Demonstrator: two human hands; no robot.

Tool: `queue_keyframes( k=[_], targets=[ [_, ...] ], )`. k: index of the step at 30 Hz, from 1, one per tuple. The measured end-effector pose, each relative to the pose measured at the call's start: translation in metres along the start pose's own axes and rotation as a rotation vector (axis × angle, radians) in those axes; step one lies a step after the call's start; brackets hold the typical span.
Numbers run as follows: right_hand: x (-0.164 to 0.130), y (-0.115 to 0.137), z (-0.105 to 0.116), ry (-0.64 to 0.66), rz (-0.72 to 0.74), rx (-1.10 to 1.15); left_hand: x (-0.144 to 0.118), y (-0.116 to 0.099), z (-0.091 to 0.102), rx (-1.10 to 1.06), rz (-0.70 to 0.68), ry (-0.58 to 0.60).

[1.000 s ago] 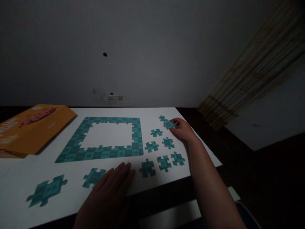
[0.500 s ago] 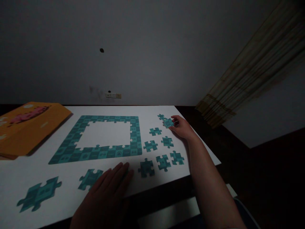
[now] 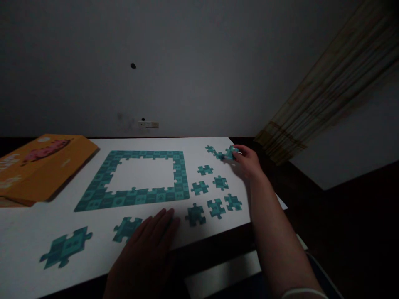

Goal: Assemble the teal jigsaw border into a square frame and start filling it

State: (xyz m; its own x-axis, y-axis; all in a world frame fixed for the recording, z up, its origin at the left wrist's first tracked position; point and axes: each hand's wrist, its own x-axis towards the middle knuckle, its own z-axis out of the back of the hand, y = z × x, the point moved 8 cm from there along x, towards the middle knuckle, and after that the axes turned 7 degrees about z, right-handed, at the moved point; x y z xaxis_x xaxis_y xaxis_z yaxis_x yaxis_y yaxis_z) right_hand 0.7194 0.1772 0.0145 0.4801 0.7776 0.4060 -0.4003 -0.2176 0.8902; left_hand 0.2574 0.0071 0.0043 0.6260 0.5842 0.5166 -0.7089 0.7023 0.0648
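Near the far right of the table, my right hand (image 3: pixel 247 161) pinches a teal puzzle piece (image 3: pixel 231 152) between thumb and fingers, apparently slightly raised. Another puzzle piece (image 3: pixel 218 155) lies just left of it, partly overlapped in view. My left hand (image 3: pixel 152 241) rests flat at the near table edge, fingers stretched out, and partly covers a puzzle piece (image 3: pixel 126 229). Further left lies a larger joined piece (image 3: pixel 66 248). A teal checkered puzzle frame (image 3: pixel 131 200) lies in the middle, its inside showing bare white tabletop.
Several loose puzzle pieces (image 3: pixel 215 208) are spread between the frame and my right forearm. An orange box (image 3: pixel 56 166) with a pink picture stands at the left on the white table (image 3: pixel 174 143). Behind are a wall with sockets (image 3: pixel 148 124) and a curtain (image 3: pixel 299 108) at right.
My right hand has moved right and slightly away with its puzzle piece, uncovering another piece. The table has shifted slightly rightward in view. My left hand stays flat.
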Motion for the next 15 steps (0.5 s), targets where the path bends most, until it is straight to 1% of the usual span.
queue_keyframes(
  k=[1, 2, 3, 6, 7, 8, 9, 10, 13, 15],
  targets=[
    [-0.001, 0.004, 0.006, -0.007, 0.015, 0.001, 0.0, 0.001, -0.001, -0.007, 0.009, 0.002],
    [-0.002, 0.007, 0.01, 0.016, 0.022, -0.012, -0.001, 0.001, -0.002, -0.014, 0.019, 0.007],
    [-0.004, 0.01, 0.013, 0.073, 0.02, -0.041, -0.001, 0.002, -0.004, -0.024, 0.026, 0.009],
    [-0.017, 0.011, 0.008, 0.351, -0.023, -0.177, -0.002, 0.002, -0.006, -0.057, 0.042, 0.025],
    [-0.022, 0.01, 0.006, 0.43, -0.033, -0.212, -0.002, 0.002, -0.007, -0.064, 0.044, 0.028],
    [-0.027, 0.01, 0.005, 0.48, -0.034, -0.238, -0.002, 0.002, -0.007, -0.065, 0.048, 0.026],
    [-0.031, 0.01, 0.006, 0.493, -0.031, -0.258, -0.002, 0.002, -0.006, -0.059, 0.051, 0.024],
    [-0.033, 0.009, 0.009, 0.478, -0.03, -0.278, -0.002, 0.002, -0.006, -0.049, 0.051, 0.024],
    [-0.043, 0.005, 0.026, 0.381, -0.037, -0.365, -0.001, 0.001, -0.005, -0.028, 0.031, 0.02],
    [-0.053, 0.004, 0.034, 0.385, -0.001, -0.425, 0.0, 0.002, -0.004, -0.035, 0.019, 0.018]
  ],
)
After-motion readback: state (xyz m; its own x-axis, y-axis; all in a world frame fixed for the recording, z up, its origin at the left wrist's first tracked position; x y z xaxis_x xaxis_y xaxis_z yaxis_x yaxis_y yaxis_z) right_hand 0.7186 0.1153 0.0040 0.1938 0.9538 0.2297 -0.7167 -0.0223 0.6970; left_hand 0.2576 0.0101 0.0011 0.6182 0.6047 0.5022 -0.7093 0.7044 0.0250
